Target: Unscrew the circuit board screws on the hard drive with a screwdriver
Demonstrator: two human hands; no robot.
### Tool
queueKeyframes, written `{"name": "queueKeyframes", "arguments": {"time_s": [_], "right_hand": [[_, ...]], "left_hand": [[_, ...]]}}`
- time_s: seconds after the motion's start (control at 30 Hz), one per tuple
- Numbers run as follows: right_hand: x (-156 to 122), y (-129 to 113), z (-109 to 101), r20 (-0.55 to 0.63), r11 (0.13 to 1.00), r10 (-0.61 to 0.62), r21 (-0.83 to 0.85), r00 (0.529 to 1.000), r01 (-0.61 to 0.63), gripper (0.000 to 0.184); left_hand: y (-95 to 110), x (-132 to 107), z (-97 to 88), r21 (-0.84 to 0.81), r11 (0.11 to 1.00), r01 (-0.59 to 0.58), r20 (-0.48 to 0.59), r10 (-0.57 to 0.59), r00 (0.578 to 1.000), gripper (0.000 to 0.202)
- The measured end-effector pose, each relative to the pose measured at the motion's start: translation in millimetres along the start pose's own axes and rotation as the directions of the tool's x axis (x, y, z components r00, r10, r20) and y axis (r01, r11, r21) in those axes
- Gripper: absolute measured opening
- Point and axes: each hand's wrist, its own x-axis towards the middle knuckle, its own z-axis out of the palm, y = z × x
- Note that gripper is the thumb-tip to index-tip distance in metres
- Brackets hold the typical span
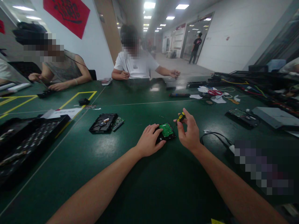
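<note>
A hard drive (167,130) with a green circuit board facing up lies on the green table in front of me. My left hand (149,140) grips it from the left, fingers over the top edge and thumb along the near side. In my right hand (188,132), thumb and fingers pinch a yellow and black screwdriver (180,117). The screwdriver's thin shaft slants down toward the drive's right edge; whether its tip touches a screw is too small to tell. Farther left sit a black drive body (104,123) and a loose circuit board (118,123) beside it.
A black tray (46,143) fills the left side. To the right are another drive (241,117), a grey metal box (277,117), a black cable (217,134) and heaped wires. A dark tool (179,95) lies toward the back. Two people sit across the table.
</note>
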Motion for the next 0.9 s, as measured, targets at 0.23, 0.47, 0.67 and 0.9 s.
{"name": "queueKeyframes", "arguments": {"time_s": [0.23, 0.47, 0.67, 0.9], "right_hand": [[2.9, -0.7, -1.7, -0.036, 0.997, -0.046, -0.065, 0.998, 0.043, 0.061], [-1.0, 2.8, 1.0, 0.018, 1.000, 0.001, 0.025, 1.000, -0.001, 0.064], [1.2, 2.5, -0.2, -0.035, 0.999, -0.019, -0.049, 0.999, 0.017, 0.058], [2.8, -1.2, -2.3, -0.038, 0.998, -0.031, -0.064, 0.999, 0.028, 0.055]], "left_hand": [[-0.3, -0.2, 0.4, -0.018, 1.000, 0.000, -0.001, 0.000, 1.000, 0.059], [-1.1, 0.1, 1.4, -0.011, 1.000, -0.001, 0.007, 0.001, 1.000, 0.059], [-0.8, 0.1, 2.0, -0.016, 1.000, 0.008, 0.005, -0.008, 1.000, 0.060], [-0.8, -0.3, 1.2, -0.018, 1.000, 0.001, 0.002, -0.001, 1.000, 0.059]]}}
